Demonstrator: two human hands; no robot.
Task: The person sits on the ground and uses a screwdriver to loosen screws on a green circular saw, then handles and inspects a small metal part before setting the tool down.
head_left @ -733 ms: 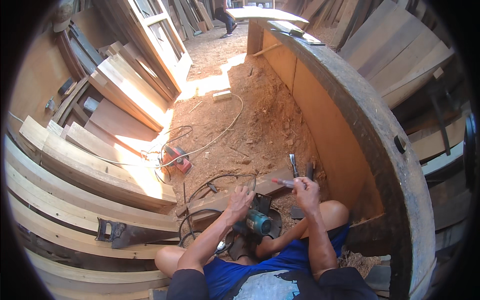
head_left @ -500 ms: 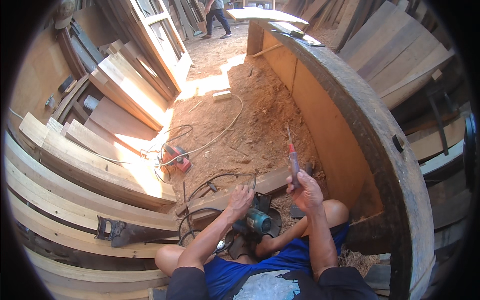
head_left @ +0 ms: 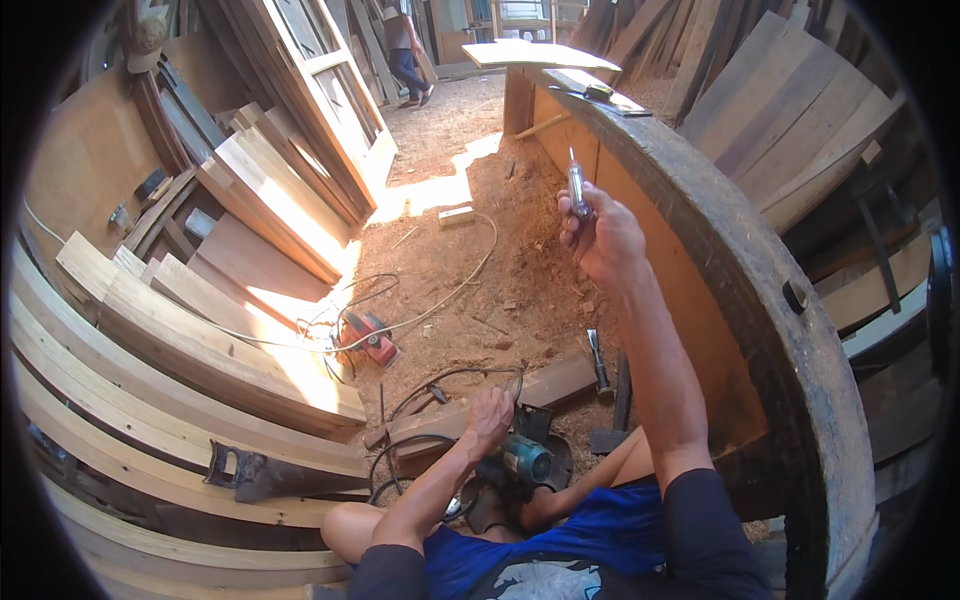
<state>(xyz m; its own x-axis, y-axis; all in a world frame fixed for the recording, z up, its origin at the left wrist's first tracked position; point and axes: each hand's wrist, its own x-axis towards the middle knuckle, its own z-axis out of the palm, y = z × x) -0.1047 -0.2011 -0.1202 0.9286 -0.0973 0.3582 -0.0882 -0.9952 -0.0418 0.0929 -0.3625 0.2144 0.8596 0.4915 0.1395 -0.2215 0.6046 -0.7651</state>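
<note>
My right hand [head_left: 606,238] is raised forward over the floor, fingers wrapped round a screwdriver [head_left: 577,190] with a clear, reddish handle and its thin tip pointing up. My left hand [head_left: 490,416] is low in front of my lap with its fingers curled, next to a teal power tool [head_left: 527,458]. What those fingers hold, if anything, is hidden. The power tool lies between my legs beside a wooden beam [head_left: 550,388]. A chisel-like tool [head_left: 600,365] with a metal blade and dark handle lies past the beam's right end.
A long curved workpiece [head_left: 725,220] stands along my right. Stacked boards [head_left: 180,330] line the left, with a handsaw [head_left: 250,473] on them. A red power tool [head_left: 368,338] and cords lie on the sawdust floor. Far back, a person [head_left: 403,55] stands near a doorframe.
My right hand with the screwdriver has reached forward and up, away from my body. My left hand has stayed by the teal tool. The person at the back has moved left.
</note>
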